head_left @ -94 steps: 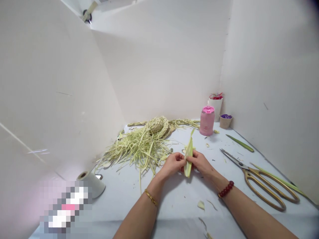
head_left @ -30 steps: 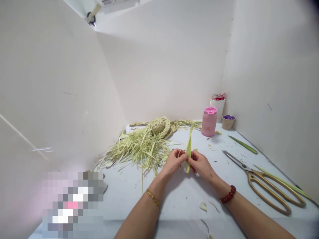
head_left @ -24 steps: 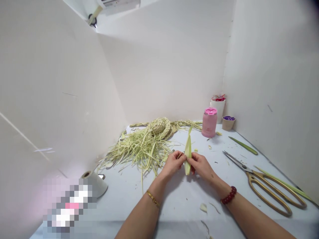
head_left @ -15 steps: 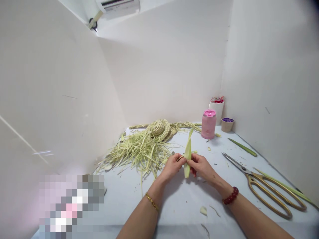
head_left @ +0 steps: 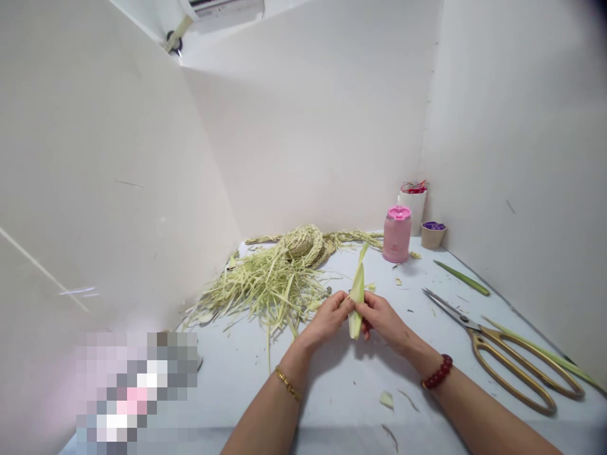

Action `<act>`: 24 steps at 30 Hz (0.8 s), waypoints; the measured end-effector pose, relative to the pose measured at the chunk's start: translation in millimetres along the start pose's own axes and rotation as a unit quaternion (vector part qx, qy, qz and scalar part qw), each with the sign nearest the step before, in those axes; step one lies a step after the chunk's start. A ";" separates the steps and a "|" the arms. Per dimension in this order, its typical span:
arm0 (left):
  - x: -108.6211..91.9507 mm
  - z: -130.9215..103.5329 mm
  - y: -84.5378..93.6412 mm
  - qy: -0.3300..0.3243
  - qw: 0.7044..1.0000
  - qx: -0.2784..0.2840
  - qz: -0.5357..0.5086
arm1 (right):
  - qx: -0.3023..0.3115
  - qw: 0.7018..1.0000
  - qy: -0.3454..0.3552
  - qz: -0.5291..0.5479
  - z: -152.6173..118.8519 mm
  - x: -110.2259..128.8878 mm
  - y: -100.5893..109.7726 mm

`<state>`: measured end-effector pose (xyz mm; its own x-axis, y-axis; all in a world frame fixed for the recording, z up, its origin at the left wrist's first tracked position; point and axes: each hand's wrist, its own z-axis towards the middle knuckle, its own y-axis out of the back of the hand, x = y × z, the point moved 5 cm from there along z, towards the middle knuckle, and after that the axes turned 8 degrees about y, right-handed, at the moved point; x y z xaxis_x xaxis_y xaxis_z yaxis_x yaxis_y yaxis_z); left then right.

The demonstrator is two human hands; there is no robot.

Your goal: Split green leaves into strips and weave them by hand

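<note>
A pale green husk leaf [head_left: 357, 287], broad below and narrowing to a bent tip, stands almost upright above the table. My left hand [head_left: 332, 314] pinches its left edge, thumb in front. On the opposite edge, my right hand [head_left: 377, 316] grips it with thumb and fingers closed. The fingertips behind the leaf are partly hidden. Left of my hands spreads a heap of shredded pale green strips [head_left: 265, 284], and a coiled braided rope [head_left: 306, 245] lies against its far side.
Gold-handled scissors [head_left: 502, 347] lie on the right, blades slightly parted, beside long green leaves [head_left: 462, 278]. Farther back stand a pink lidded container [head_left: 397, 237], a white cup [head_left: 413, 205] of red items and a small cup [head_left: 433, 237] with purple contents. Scraps [head_left: 386, 399] dot the table; walls enclose it.
Almost nothing differs. Both hands keep hold of the leaf in the same place, and the view has shifted very slightly.
</note>
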<state>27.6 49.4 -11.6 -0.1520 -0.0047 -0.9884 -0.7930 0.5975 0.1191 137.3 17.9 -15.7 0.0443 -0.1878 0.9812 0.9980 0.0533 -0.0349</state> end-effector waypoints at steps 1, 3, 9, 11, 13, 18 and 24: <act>-1.4 -1.3 -0.7 0.005 1.000 0.010 -0.001 | 0.012 1.000 -0.004 0.019 -0.3 1.7 -1.5; -3.3 -3.2 -0.9 0.013 1.000 0.022 -0.009 | 0.031 0.998 -0.009 0.052 -1.3 4.7 -3.6; -3.9 -3.6 2.1 0.031 0.997 0.027 -0.069 | 0.009 0.997 0.002 0.079 -3.4 6.8 -2.1; -3.3 -2.8 3.3 0.036 0.998 0.016 -0.055 | -0.016 0.998 0.002 0.062 -2.8 4.9 0.7; -2.9 -1.3 5.2 0.030 0.999 -0.008 -0.034 | -0.037 0.999 0.004 0.032 -1.5 2.8 4.2; -4.4 1.4 6.7 -0.008 0.999 -0.045 0.006 | -0.047 0.998 0.046 -0.019 3.2 2.2 10.4; -8.6 -3.1 -0.8 -0.007 0.999 -0.036 0.014 | -0.100 0.995 -0.028 0.004 3.9 -9.3 14.9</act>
<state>27.7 46.4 -2.9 -0.1676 0.0232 -0.9856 -0.8288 0.5381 0.1536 151.5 24.2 -24.6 0.0559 -0.1331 0.9895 0.9869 -0.1429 -0.0749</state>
